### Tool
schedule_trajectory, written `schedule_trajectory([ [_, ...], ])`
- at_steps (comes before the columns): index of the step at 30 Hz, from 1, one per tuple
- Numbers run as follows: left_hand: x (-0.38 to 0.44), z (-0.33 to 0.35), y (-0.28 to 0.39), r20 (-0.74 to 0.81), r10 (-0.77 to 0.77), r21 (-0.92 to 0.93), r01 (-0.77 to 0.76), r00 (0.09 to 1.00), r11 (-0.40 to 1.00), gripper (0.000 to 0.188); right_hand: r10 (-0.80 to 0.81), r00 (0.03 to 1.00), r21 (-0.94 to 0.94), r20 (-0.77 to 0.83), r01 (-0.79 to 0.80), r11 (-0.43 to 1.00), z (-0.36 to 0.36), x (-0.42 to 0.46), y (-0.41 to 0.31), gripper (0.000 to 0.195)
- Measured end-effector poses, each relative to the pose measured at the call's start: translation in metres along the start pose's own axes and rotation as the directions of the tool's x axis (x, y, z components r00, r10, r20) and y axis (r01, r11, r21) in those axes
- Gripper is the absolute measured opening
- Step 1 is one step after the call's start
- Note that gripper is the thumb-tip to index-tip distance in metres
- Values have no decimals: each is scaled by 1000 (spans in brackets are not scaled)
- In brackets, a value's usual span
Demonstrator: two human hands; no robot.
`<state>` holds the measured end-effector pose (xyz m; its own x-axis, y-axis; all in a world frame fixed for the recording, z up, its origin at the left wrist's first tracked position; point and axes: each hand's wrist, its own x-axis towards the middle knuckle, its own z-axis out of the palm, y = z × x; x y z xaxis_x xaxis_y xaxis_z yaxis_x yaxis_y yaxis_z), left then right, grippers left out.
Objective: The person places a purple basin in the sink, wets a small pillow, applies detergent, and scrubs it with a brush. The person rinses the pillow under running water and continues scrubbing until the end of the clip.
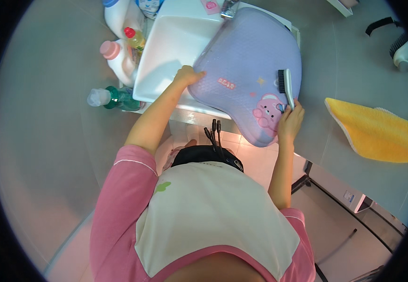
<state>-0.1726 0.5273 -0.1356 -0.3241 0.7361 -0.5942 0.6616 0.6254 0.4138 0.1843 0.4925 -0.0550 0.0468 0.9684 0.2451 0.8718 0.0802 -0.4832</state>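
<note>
A purple pillow or cushion (250,49) with a pink bear print lies tilted across the right part of a white sink basin (175,38). Its lower end juts past the basin's front rim. My left hand (187,76) grips the cushion's left edge, thumb on top. In my right hand (291,118) is the handle of a white scrubbing brush (286,88) with dark bristles facing left. The brush lies over the cushion's right side, above the bear, and the same hand is at the cushion's right edge. How the fingers sit underneath is hidden.
Left of the basin stand a pink-capped white bottle (119,60), a red-capped bottle (135,38), a blue-capped jug (119,16) and a green bottle (117,98). A metallic faucet (229,8) rises behind. On the grey counter right lie a yellow cloth (376,132) and another brush (405,53).
</note>
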Motion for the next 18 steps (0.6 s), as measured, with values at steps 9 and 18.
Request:
schedule_trajectory([
  [9, -23, -17, -23, -105, 47, -491, -93, 993, 866, 40, 59, 996, 148, 60, -67, 987, 5, -5, 17, 33],
  [18, -125, -26, 39, -316, 786, 8, -827, 531, 561, 29, 34, 998, 192, 50, -43, 981, 6, -1, 23, 33],
])
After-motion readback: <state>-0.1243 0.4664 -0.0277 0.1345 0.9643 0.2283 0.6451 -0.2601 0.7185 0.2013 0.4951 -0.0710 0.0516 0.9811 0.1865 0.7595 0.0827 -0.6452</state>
